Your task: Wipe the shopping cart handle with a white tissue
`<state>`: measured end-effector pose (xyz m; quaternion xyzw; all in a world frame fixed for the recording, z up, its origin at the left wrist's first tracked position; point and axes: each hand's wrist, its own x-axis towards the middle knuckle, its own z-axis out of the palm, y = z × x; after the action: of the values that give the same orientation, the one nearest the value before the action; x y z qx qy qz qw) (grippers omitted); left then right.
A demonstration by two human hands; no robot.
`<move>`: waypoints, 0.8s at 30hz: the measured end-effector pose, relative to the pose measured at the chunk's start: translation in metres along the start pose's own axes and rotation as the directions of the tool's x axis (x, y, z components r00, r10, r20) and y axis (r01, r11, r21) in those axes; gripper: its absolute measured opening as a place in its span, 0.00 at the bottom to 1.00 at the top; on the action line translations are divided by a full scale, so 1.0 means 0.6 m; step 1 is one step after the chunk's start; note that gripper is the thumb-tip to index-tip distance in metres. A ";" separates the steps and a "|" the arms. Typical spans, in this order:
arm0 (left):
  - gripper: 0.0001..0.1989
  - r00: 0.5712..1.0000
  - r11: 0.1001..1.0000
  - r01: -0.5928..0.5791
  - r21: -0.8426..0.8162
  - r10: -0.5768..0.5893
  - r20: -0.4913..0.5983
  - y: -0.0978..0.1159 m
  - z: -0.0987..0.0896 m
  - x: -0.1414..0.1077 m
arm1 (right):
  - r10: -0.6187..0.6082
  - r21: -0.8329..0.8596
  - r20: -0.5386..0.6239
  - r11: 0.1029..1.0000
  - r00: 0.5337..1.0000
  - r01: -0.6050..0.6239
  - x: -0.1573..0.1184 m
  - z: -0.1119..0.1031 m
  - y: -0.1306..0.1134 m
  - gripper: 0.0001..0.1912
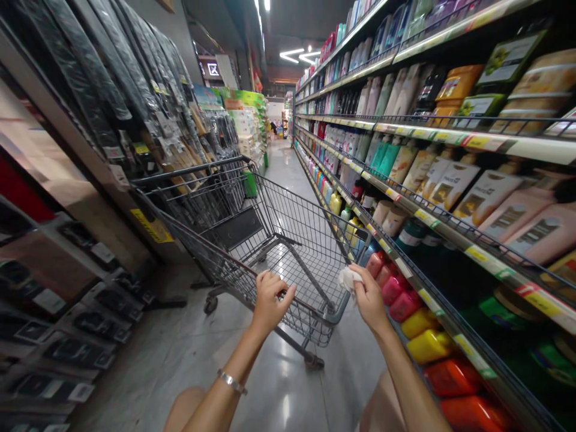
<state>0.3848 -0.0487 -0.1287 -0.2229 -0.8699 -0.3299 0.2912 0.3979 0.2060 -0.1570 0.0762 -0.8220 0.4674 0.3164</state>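
A grey wire shopping cart (297,204) stands slantwise in the aisle in front of me, its basket bare inside. My left hand (272,300) has its fingers curled over the cart's near side rim, with the thumb to the right; a metal bracelet (232,381) circles that wrist. In my right hand (369,298) is a crumpled white tissue (349,279), pinched between thumb and fingers. That hand is by the cart's right-hand corner, close to the shelf; whether it also touches the cart I cannot tell.
Shelves (432,219) of bottles and tubs line the right side, with red and yellow bottles (427,346) low beside my right arm. Dark wrapped goods (103,78) hang at left above packaged items (54,294). The tiled floor (281,159) stretches ahead.
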 end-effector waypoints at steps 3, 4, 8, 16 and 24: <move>0.18 0.999 1.000 -0.005 0.009 0.005 -0.041 0.005 -0.004 -0.013 | -0.003 0.001 0.010 1.000 1.000 0.003 -0.015 -0.007 -0.012 0.15; 0.18 0.998 1.000 -0.010 0.011 0.010 -0.058 0.007 -0.005 -0.017 | -0.004 -0.001 0.020 1.000 1.000 0.004 -0.020 -0.011 -0.016 0.14; 0.17 0.996 1.000 -0.026 0.013 0.027 -0.089 0.022 -0.012 -0.035 | -0.026 -0.037 0.049 0.999 0.998 0.028 -0.044 -0.024 -0.028 0.14; 0.16 0.995 1.000 -0.023 0.012 0.024 -0.093 0.069 -0.013 -0.063 | -0.024 -0.123 0.005 0.992 1.000 0.024 -0.088 -0.063 -0.023 0.14; 0.16 0.993 0.998 -0.066 -0.013 0.064 -0.101 0.094 -0.015 -0.078 | -0.035 -0.131 0.052 0.991 0.998 0.041 -0.127 -0.090 -0.052 0.13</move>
<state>0.4549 -0.0256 -0.1286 -0.2368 -0.8436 -0.3381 0.3434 0.4953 0.2196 -0.1601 0.0824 -0.8570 0.4041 0.3090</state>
